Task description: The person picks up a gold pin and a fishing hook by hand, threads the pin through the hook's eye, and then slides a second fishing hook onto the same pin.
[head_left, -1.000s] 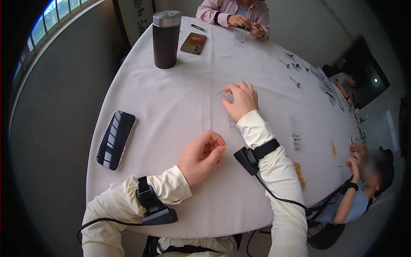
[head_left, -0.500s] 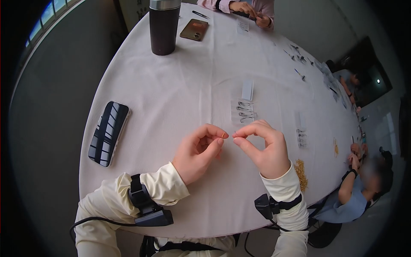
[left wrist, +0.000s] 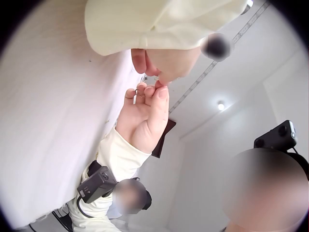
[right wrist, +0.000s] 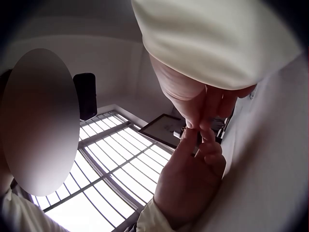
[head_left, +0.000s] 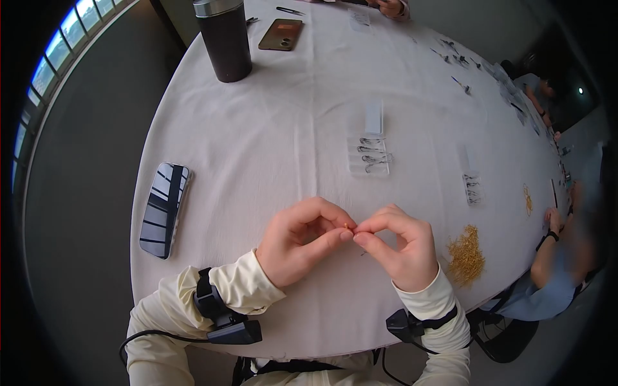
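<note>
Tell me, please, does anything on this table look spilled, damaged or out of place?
Only the gold pieces look odd: they lie in a loose, ragged heap straight on the cloth, beside the right hand, with no tray visible under them. That may be on purpose. I see nothing broken or tipped over.

I could slide a hand between the phone [head_left: 165, 211] at my left and my left hand [head_left: 306, 241]. Ahead, a wide lane passes between the tumbler [head_left: 225, 48] and the near tray [head_left: 369, 154], which blocks straight forward. A hand also fits between the 2 trays, before the far tray [head_left: 472, 192]. The gold pile [head_left: 466, 255] obstructs just beside my right hand [head_left: 402, 248]; farther right, lens distortion makes room hard to judge.
</note>
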A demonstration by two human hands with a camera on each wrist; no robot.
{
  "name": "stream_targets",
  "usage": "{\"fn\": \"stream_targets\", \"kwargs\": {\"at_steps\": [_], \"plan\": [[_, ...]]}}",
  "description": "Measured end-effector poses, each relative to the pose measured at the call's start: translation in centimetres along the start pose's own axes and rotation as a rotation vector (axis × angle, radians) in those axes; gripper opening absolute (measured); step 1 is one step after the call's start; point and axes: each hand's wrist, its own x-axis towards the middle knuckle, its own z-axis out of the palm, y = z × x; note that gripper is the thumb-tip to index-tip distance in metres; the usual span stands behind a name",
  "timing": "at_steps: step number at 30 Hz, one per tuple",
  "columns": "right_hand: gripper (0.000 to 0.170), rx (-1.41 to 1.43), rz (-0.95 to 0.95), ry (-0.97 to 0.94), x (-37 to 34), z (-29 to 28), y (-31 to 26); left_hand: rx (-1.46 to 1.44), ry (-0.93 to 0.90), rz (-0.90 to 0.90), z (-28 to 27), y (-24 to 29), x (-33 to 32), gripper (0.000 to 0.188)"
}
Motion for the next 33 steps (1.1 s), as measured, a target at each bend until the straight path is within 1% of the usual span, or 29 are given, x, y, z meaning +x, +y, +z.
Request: {"fn": "stream_targets", "kwargs": {"at_steps": [4, 6, 10, 12, 14, 17, 19, 21, 22, 24, 25, 27, 28, 29, 31, 32, 33], "plan": [[0.005, -0.040, -0.015, -0.014, 0.0, -0.2, -0.1, -0.018, 0.020, -0.074, 0.3, 0.3, 0.0, 0.012], [0.005, -0.045, -0.006, -0.019, 0.0, -0.3, -0.1, 0.126, -0.017, 0.042, 0.1, 0.3, 0.1, 0.013], [0.008, 0.002, 0.076, -0.077, -0.2, -0.7, -0.2, 0.215, -0.053, 0.073, -0.1, 0.4, 0.1, 0.013], [0.009, 0.029, 0.116, -0.098, -0.2, -0.8, -0.2, 0.298, -0.079, 0.126, -0.2, 0.3, 0.1, 0.012], [0.009, 0.062, 0.175, -0.170, -0.2, -0.8, -0.2, 0.333, -0.084, 0.132, 0.0, 0.5, 0.1, 0.010], [0.009, 0.037, 0.124, -0.171, -0.2, -0.6, 0.1, 0.392, -0.093, 0.150, 0.2, 1.0, 0.1, 0.006], [0.009, 0.045, 0.126, -0.162, -0.2, -0.5, 0.0, 0.416, -0.102, 0.155, 0.2, 0.9, 0.1, 0.005], [0.009, 0.052, 0.126, -0.154, -0.2, -0.5, -0.2, 0.310, -0.092, 0.096, 0.2, 0.6, -0.1, 0.007], [0.008, 0.040, 0.119, -0.161, -0.2, -0.6, -0.4, 0.311, -0.091, 0.096, 0.3, 0.6, -0.2, 0.007], [0.007, 0.029, 0.112, -0.170, -0.1, -0.6, -0.3, -0.021, -0.063, -0.037, 0.4, 0.4, -0.3, 0.009], [0.006, -0.004, 0.091, -0.163, -0.2, -0.7, -0.2, -0.020, -0.062, -0.038, 0.3, 0.5, -0.3, 0.009], [0.005, -0.036, 0.070, -0.156, -0.1, -0.5, 0.2, -0.165, 0.015, -0.166, -0.2, 0.6, 0.0, 0.009], [0.005, 0.009, 0.019, -0.102, -0.1, -0.3, 0.8, -0.185, 0.070, -0.144, 0.1, 0.5, 0.2, 0.009], [0.006, 0.053, -0.033, -0.047, 0.0, -0.2, 1.1, -0.185, 0.070, -0.144, 0.3, 0.5, 0.2, 0.009], [0.007, 0.073, -0.018, -0.028, 0.1, -0.4, 0.7, -0.063, 0.060, -0.091, 0.5, 0.7, 0.1, 0.009], [0.008, 0.093, -0.003, -0.007, 0.2, -0.5, 0.4, -0.063, 0.061, -0.089, 0.5, 0.8, 0.1, 0.009], [0.008, 0.092, -0.004, -0.009, 0.2, -0.5, 0.1, -0.072, 0.063, -0.131, 0.6, 1.1, 0.1, 0.010]]}}
